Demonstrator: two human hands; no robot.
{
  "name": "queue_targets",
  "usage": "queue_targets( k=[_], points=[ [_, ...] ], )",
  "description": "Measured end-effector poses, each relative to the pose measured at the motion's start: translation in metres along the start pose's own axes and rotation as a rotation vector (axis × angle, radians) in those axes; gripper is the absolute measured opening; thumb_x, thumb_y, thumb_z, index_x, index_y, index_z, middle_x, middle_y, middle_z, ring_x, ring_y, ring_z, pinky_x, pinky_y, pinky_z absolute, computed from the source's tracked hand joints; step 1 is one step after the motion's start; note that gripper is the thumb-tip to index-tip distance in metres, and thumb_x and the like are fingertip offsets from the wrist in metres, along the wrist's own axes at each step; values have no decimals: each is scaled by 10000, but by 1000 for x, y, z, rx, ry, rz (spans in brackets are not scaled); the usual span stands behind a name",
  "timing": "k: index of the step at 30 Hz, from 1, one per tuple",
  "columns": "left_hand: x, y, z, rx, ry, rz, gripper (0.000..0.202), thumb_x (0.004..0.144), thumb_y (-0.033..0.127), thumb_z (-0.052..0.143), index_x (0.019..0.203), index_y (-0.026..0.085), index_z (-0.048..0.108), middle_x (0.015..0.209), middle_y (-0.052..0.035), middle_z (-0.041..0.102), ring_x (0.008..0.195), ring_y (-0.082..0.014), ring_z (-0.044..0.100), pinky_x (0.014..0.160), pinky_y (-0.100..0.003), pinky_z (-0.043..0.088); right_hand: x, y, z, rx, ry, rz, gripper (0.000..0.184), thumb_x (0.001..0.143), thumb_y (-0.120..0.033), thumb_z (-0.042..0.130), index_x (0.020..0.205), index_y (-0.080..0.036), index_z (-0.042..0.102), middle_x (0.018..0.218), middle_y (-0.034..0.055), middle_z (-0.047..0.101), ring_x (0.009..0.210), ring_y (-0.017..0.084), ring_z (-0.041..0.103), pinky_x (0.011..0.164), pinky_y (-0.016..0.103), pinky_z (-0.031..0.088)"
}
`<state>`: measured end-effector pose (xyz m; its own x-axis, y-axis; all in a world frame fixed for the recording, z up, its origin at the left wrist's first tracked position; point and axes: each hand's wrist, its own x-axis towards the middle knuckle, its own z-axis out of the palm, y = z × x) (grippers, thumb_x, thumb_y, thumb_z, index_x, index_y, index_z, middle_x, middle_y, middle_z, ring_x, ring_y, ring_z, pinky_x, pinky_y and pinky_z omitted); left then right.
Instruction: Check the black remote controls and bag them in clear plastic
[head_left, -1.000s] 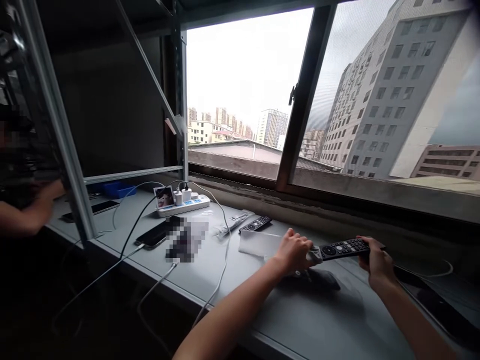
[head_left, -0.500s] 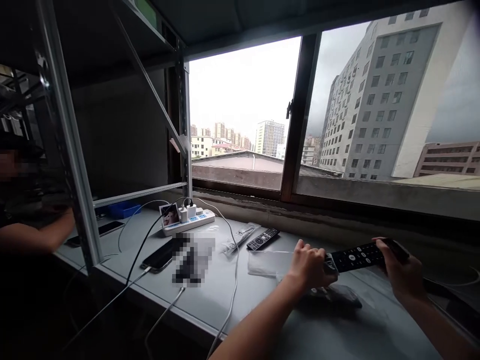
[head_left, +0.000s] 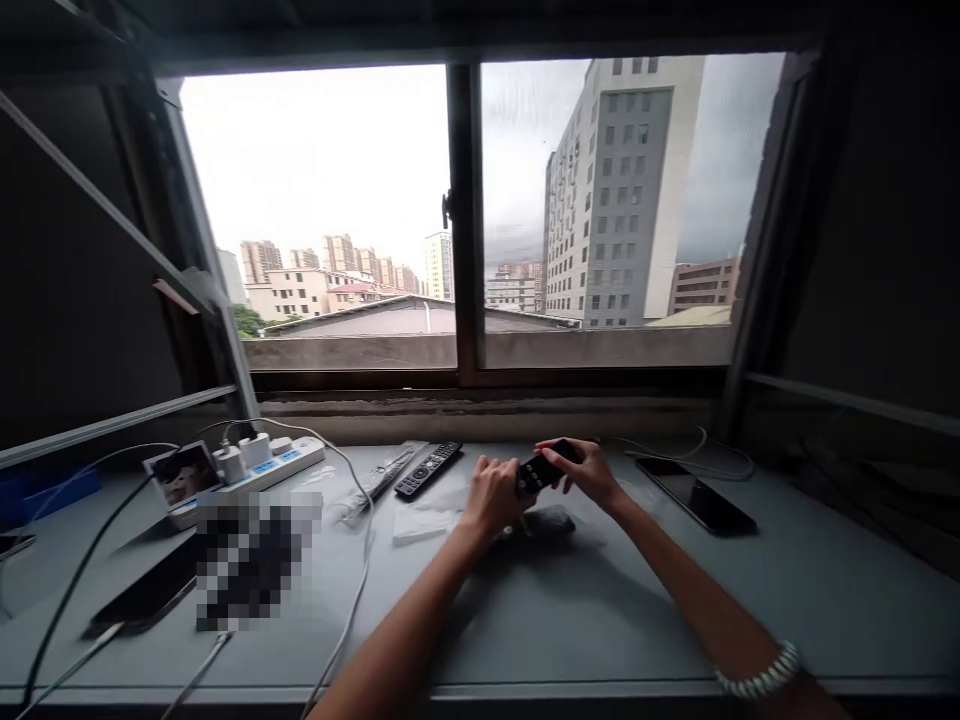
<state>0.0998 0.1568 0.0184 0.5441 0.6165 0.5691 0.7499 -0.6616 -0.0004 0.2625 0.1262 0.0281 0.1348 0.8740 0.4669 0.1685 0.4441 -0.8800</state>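
Note:
Both my hands hold one black remote control [head_left: 541,469] just above the grey table [head_left: 600,610], near the window. My left hand [head_left: 493,494] is closed on its near end, where earlier a small grey cloth showed. My right hand [head_left: 586,470] grips the far end, fingers wrapped over the top. Under them on the table lies a dark flat object [head_left: 546,523]. A clear plastic bag [head_left: 427,520] lies just left of my left hand.
A second remote [head_left: 428,468] and a bagged item [head_left: 379,480] lie further left. A white power strip [head_left: 251,470] with chargers and trailing cables, a phone [head_left: 146,595] and a blurred patch sit on the left. Another phone [head_left: 696,493] lies to the right. Metal shelf frame at left.
The view has swung right, so the window now sits centred and the person at far left is out of sight. My hands have drawn closer together on the remote.

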Motion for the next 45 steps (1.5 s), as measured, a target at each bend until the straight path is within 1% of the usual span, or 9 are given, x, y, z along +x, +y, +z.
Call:
queue_targets(
  k=[7,12,17,22,26,31,33,37,45],
  points=[
    [6,2,-2,15,-32,25,190,781,364,528,844,186,514,879,-60,652,802,-220,600,783,-328,380,6,-3,-8,176,-193,193,429,734,-427,608,1052,-139,625,876,69,647,475,122,586,350,208,457],
    [13,-3,2,53,-59,24,289,804,444,464,902,175,503,957,-77,625,781,-241,594,743,-333,388,10,-2,-16,256,-422,299,477,785,-371,587,1216,-177,517,873,61,637,611,170,638,424,211,481],
    [14,-5,-1,4,-68,16,396,801,509,428,1027,190,489,970,-65,629,776,-238,604,742,-326,393,9,-4,-16,296,-559,338,473,780,-322,603,1225,-193,507,947,65,633,697,189,649,477,209,486],
    [15,-7,-5,-8,-72,-56,467,762,577,453,1013,186,499,937,-64,643,816,-259,611,740,-327,406,11,-1,-13,337,-450,348,335,804,-312,570,1108,-173,584,965,60,628,736,198,647,534,245,509],
    [16,-14,-5,-28,-70,-75,490,748,588,472,1039,194,491,970,-64,644,854,-259,609,757,-326,411,16,2,-18,401,-246,386,309,841,-336,507,1068,-154,609,882,55,640,684,182,643,555,254,505],
    [15,-22,2,-37,-59,-105,445,808,553,425,1075,202,487,992,-67,647,883,-251,611,785,-329,414,19,1,-28,634,-83,476,589,886,-552,258,1059,-118,618,833,88,660,708,190,643,517,235,480],
    [14,-24,4,-55,-45,-99,433,821,536,434,1081,194,491,1009,-72,645,901,-248,609,800,-328,413,18,1,-29,713,-81,512,636,882,-579,225,1070,-113,614,838,96,665,735,194,645,504,221,478],
    [9,-27,5,-118,-10,-67,439,809,539,492,1081,194,495,1024,-61,643,914,-237,605,810,-323,415,13,0,-29,804,-116,565,537,892,-533,317,1104,-128,598,882,81,664,765,178,643,482,190,485],
    [1,-28,9,-118,-39,-4,378,801,505,547,1051,223,512,990,-13,635,852,-201,606,790,-302,418,4,1,-30,810,-360,606,565,903,-568,281,1227,-162,504,950,89,630,747,145,641,421,157,497]
  ],
)
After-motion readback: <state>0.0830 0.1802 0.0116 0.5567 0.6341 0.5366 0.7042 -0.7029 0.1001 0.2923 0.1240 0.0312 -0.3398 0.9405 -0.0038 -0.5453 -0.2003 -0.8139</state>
